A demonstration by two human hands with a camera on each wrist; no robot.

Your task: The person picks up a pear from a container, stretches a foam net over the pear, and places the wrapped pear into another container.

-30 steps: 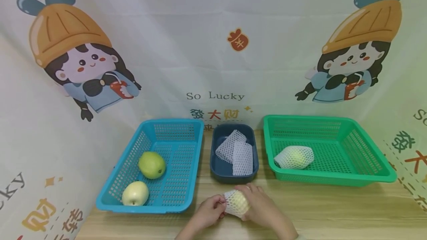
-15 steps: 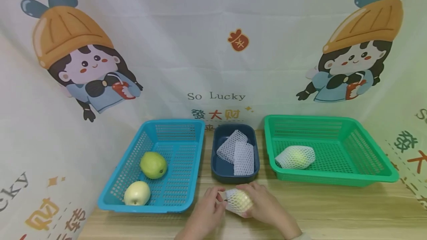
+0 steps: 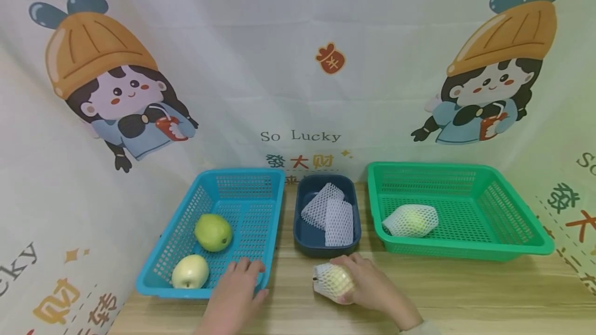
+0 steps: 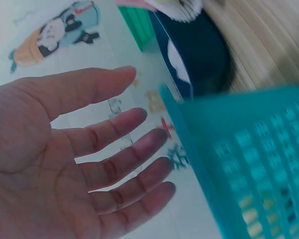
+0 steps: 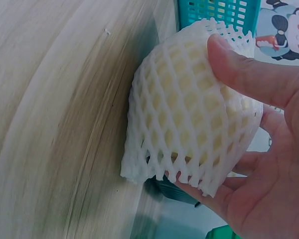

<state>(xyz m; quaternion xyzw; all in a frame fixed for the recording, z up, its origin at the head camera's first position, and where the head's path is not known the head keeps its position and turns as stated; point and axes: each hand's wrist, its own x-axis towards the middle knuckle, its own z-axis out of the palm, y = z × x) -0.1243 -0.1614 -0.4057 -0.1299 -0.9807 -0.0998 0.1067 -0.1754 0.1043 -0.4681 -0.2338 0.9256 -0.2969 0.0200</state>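
Observation:
My right hand (image 3: 372,286) grips a pale yellow fruit in a white foam net sleeve (image 3: 334,280) just above or on the table. The right wrist view shows thumb and fingers curled round the sleeved fruit (image 5: 184,107), the net's frayed ends sticking out past it. My left hand (image 3: 236,291) is over the front right corner of the blue basket (image 3: 274,221), palm bare and fingers spread in the left wrist view. Inside that basket lie a green fruit (image 3: 213,232) and a pale yellow fruit (image 3: 190,272).
Between the baskets a dark blue tub (image 3: 303,244) holds two foam net sleeves (image 3: 339,223). On the right, a green basket (image 3: 465,249) contains another sleeved fruit (image 3: 411,220). A printed cloth (image 3: 302,76) hangs behind the wooden table (image 3: 465,299).
My left hand has let go of the foam net and moved left to the blue basket's front corner. My right hand still holds the sleeved fruit in nearly the same place.

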